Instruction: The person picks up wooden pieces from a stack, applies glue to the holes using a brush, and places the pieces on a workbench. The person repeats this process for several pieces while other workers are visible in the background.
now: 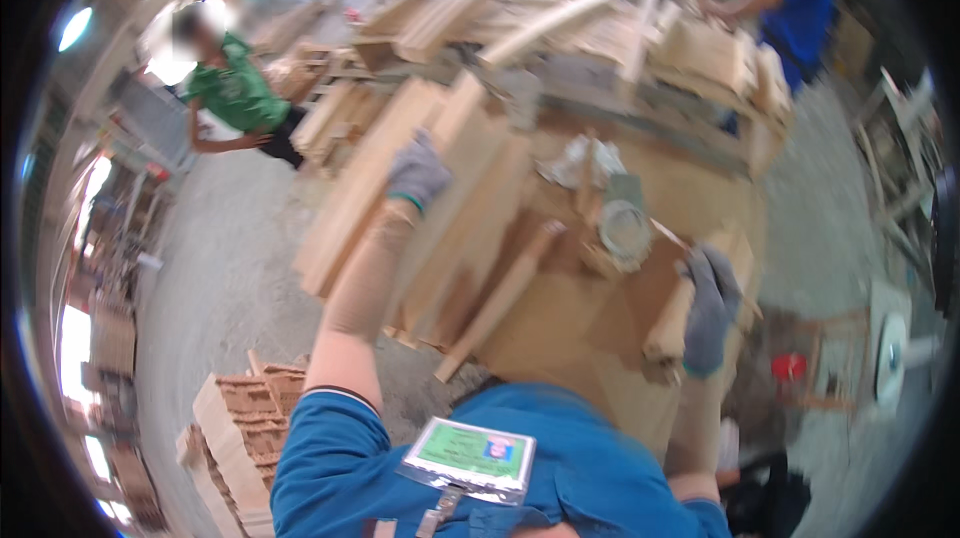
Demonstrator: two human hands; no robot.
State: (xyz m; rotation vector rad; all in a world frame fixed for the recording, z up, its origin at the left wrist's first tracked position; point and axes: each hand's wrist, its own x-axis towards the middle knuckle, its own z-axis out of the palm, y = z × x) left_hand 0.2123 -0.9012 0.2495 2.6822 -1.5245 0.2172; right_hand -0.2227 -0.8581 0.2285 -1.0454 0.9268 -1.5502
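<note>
My left hand, in a grey knitted glove with a green cuff, is closed at the edge of a long pale wooden board in a slanting stack on my left. Motion blur softens its fingers. On the right, my right hand, gloved the same way, is closed along the side of a short wooden piece near the table's right edge. Its fingertips are partly hidden. Between my hands, a round clear container stands beside crumpled white wrapping. A narrow wooden strip lies slanted nearer my left arm.
The brown worktable extends ahead to wooden frame parts. A person in green stands far left; another in blue works at the far right. Stacked wood sits on the floor at lower left, a red object at right.
</note>
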